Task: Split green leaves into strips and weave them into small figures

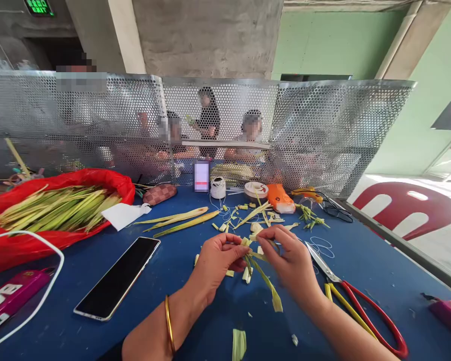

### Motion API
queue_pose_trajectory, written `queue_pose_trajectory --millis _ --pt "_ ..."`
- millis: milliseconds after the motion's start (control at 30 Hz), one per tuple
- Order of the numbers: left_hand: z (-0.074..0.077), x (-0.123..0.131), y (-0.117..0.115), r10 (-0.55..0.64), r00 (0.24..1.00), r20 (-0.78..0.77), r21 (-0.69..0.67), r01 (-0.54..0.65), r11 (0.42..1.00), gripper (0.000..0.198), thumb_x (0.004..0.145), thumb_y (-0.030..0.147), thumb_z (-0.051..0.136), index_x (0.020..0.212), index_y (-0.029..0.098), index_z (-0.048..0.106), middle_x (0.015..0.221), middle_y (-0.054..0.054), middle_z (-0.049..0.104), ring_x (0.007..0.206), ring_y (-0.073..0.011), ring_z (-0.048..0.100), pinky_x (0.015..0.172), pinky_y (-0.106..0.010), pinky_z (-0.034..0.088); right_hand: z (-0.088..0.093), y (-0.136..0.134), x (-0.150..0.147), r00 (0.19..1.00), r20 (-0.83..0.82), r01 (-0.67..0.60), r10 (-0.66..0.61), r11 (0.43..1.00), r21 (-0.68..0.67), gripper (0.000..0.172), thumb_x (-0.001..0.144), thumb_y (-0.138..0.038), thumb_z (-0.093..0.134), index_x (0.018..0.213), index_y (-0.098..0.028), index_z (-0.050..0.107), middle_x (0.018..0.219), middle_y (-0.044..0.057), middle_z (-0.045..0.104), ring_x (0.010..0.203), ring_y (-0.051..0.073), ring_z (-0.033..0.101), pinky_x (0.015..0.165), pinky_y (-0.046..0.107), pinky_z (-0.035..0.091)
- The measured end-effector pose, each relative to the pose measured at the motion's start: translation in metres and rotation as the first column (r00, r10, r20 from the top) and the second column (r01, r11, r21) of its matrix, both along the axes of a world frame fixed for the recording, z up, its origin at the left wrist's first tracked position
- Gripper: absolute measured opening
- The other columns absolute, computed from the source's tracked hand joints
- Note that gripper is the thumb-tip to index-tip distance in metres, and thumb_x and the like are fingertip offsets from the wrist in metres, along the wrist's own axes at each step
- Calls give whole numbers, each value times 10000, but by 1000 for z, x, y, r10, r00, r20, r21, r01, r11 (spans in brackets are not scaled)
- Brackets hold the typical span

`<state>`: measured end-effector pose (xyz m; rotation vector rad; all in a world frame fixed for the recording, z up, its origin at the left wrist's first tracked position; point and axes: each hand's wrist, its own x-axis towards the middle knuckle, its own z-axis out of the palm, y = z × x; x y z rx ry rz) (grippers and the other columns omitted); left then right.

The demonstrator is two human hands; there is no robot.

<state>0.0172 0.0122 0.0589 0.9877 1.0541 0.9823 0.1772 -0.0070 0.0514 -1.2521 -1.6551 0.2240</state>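
My left hand [221, 260] pinches a small bundle of green and pale plant-leaf strips [265, 281] above the middle of the blue table. One long strip hangs down from the bundle toward me. Close by on the right, my right hand [287, 255] has thumb and fingers closed on a leaf strip at the bundle's far side; its fingertips are partly hidden. Cut leaf pieces [247, 274] lie under and around both hands. A loose leaf piece [239, 345] rests nearer the front edge. Beside my right forearm lie red-handled scissors [355, 296].
On the left are a red bag [113, 178] of long leaves, a phone [118, 278] and a purple power strip [18, 296]. Farther back stand a thread spool [218, 188], a tape roll [256, 190] and an orange packet [280, 197]. A perforated metal screen [225, 113] separates me from several people.
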Motion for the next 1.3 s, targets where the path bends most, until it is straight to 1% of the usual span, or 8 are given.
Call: queue_pose_trajectory --millis 133,300,500,767,1033,1133,1200,1300 --pt "-2 0 0 -5 999 38 -8 6 1000 354 607 309 822 828 144 600 610 2 659 524 -109 612 520 -212 506 3 1 -1 999 25 -49 49 999 16 149 864 -232 540 733 -213 609 774 14 632 749 175 574 721 320 407" --pt "-2 -1 -1 0 998 64 -21 1 1000 381 585 331 830 827 141 606 613 -7 664 520 -110 610 510 -211 497 5 0 -2 995 -46 -95 92 994 -59 143 853 -224 544 721 -217 601 777 22 632 758 183 569 719 324 415" --pt "-1 1 -2 -11 998 66 -22 13 1000 403 573 352 833 834 151 601 580 10 640 523 -123 620 511 -218 492 1 -1 -5 999 11 -36 37 996 -79 142 852 -222 549 727 -225 616 770 23 638 751 187 577 744 333 410" --pt "0 7 -7 30 999 -43 37 -28 999 320 578 319 820 750 151 609 570 21 635 499 -122 616 502 -216 477 -7 -1 -10 999 48 27 -25 999 -40 136 856 -221 558 733 -222 617 763 15 645 734 182 588 736 331 392" --pt "-4 5 -4 5 996 -90 68 1 998 179 619 241 778 709 151 652 568 15 649 520 -121 615 538 -219 488 -4 2 -4 995 68 -64 70 994 -88 83 834 -222 610 760 -230 646 765 8 678 754 186 607 760 336 417" --pt "-4 4 -3 -15 993 -117 88 26 996 155 629 246 773 708 153 677 588 11 655 526 -116 608 540 -216 473 -1 3 -1 996 59 -64 70 992 -106 104 818 -227 626 902 -237 686 770 8 688 779 194 615 777 349 426" --pt "-4 3 -3 -36 990 -137 102 51 993 147 631 252 769 718 155 702 609 5 664 523 -114 598 538 -219 459 2 4 1 988 47 -138 144 983 -119 172 828 -250 614 970 -249 710 764 15 686 777 195 621 754 342 439" --pt "-2 2 -4 -85 983 -163 118 105 987 155 620 268 773 715 154 728 628 -6 673 513 -111 578 533 -225 438 6 6 5 964 59 -250 260 958 -142 166 851 -271 580 889 -254 741 746 20 678 731 183 623 687 320 448"
